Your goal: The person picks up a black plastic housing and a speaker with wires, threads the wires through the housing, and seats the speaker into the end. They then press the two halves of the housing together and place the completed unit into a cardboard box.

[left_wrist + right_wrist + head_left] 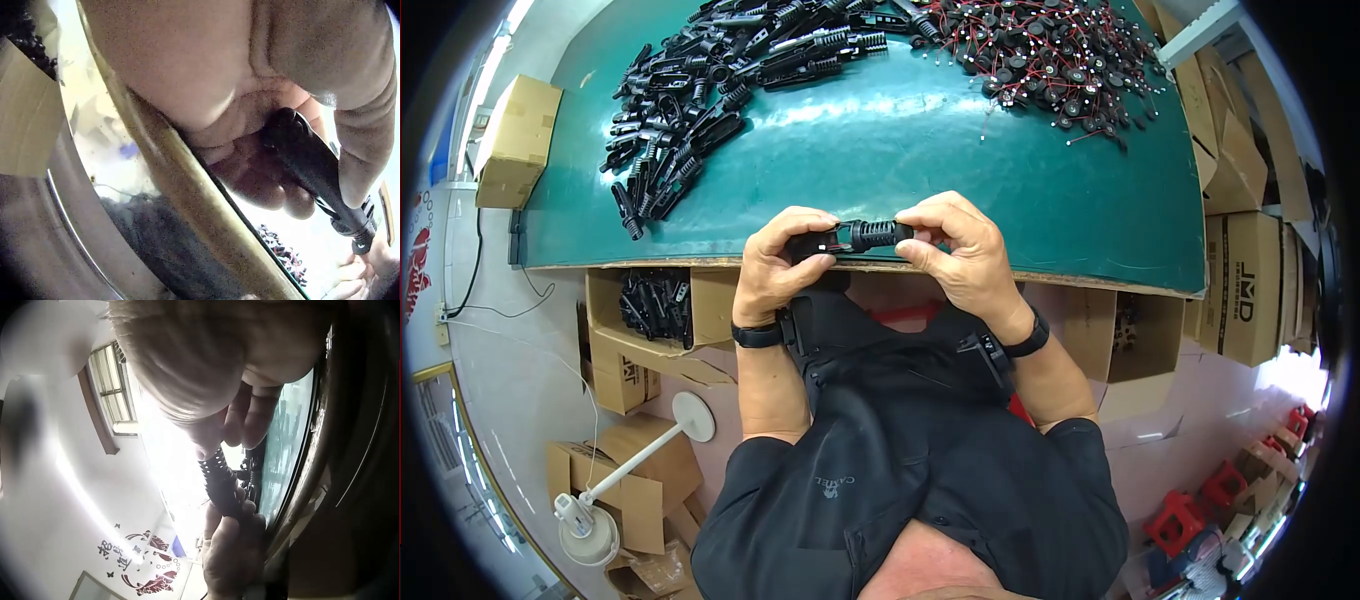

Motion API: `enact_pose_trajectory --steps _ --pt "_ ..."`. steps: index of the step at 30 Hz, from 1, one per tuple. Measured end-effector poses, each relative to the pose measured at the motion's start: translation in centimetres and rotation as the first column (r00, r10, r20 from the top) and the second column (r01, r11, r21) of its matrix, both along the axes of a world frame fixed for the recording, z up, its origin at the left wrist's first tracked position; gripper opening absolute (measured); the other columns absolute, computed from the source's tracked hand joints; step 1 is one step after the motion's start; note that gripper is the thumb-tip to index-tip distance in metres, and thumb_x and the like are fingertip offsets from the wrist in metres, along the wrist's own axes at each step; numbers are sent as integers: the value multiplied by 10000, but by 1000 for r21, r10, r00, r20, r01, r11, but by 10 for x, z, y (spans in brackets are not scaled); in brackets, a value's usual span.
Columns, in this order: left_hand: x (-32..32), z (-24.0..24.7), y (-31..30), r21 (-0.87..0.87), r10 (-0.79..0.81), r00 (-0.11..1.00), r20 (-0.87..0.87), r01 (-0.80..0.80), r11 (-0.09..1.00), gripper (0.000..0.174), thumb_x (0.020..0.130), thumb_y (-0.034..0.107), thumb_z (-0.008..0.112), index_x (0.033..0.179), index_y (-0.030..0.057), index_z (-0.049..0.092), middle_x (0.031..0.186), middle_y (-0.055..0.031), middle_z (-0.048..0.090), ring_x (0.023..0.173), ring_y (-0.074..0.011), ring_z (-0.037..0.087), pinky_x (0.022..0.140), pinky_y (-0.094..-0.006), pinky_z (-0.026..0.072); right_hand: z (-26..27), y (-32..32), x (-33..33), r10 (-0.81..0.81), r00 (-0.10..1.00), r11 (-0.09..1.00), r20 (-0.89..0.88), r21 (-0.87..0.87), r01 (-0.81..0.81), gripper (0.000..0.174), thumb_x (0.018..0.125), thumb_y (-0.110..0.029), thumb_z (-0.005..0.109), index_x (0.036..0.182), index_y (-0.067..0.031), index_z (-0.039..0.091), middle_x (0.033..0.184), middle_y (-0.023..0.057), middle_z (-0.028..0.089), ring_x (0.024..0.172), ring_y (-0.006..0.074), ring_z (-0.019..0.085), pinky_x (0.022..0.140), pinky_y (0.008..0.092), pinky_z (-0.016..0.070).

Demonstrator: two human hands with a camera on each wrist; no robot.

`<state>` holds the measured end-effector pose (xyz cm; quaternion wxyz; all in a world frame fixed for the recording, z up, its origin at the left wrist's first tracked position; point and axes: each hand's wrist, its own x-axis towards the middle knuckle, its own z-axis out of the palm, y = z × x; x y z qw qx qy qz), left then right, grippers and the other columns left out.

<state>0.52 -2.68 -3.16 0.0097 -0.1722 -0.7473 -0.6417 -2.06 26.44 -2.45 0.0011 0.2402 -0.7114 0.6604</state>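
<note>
A black cylindrical part with a ribbed section point(874, 234) is held level between both hands over the table's front edge. The left hand point(778, 262) grips its smoother end between thumb and fingers; a bit of red shows beside those fingers. At the other end, the right hand point(962, 252) pinches the part's tip with thumb and forefinger. The left wrist view shows the black body point(309, 159) lying across the left palm, under the thumb. In the right wrist view the part's perforated side point(217, 478) runs from the right fingertips to the left hand.
On the green table point(850, 150), a heap of black parts point(690, 110) lies at the back left, and round black pieces with red wires point(1060, 60) at the back right. Below the table edge, open cartons hold black parts point(656, 305) at left and small pieces at right.
</note>
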Motion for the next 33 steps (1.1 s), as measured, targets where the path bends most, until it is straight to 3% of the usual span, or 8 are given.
enact_pose_trajectory --steps 2,5,14,18,21,30,33 --pt "0 0 0 -10 -8 1000 5 8 1000 438 831 -93 806 1254 -20 719 1277 -176 700 1206 -272 679 1049 -384 549 -1 -1 0 27 997 1000 74 -4 -26 303 907 -3 857 1191 3 753 1119 60 693 963 131 700 796 277 598" --pt "-1 1 3 -27 -1 1000 -12 1 1000 433 833 -90 811 1250 -6 728 1267 -157 720 1194 -254 691 1044 -367 553 -3 -4 2 71 972 983 225 -179 -31 274 933 8 837 1193 24 753 1129 54 687 993 115 690 847 261 606" --pt "-1 6 9 -94 -9 1000 -2 9 996 436 845 -81 817 1264 4 732 1265 -142 738 1172 -244 707 1041 -358 553 -5 0 -1 97 950 975 297 -221 -31 253 930 11 842 1168 36 759 1111 54 686 1010 115 696 867 241 603" --pt "-2 6 8 -116 -33 999 -17 30 993 443 850 -69 822 1277 0 729 1261 -142 744 1166 -248 712 1038 -360 553 -9 0 -2 65 962 979 264 -206 -9 242 924 9 846 1151 34 766 1084 54 692 982 111 706 835 241 610" --pt "-3 7 7 -147 -36 999 -21 33 989 444 851 -59 829 1280 -3 729 1253 -143 748 1166 -252 714 1037 -362 553 -3 2 -2 13 982 998 191 -55 -3 242 919 9 850 1149 26 775 1064 54 698 943 110 716 808 239 611" --pt "-3 9 7 -166 -43 999 -28 37 985 448 831 -66 839 1264 -17 736 1254 -150 745 1189 -263 704 1055 -374 549 -1 12 -6 41 997 997 65 56 -45 249 924 6 835 1168 15 785 1030 65 712 900 119 725 768 236 600" --pt "-5 10 6 -191 -43 999 -25 37 981 429 831 -57 840 1248 -15 747 1235 -147 751 1173 -266 711 1046 -371 550 -8 9 -7 25 997 993 -72 119 -17 238 930 4 825 1164 18 786 1013 75 720 879 125 728 747 236 596"
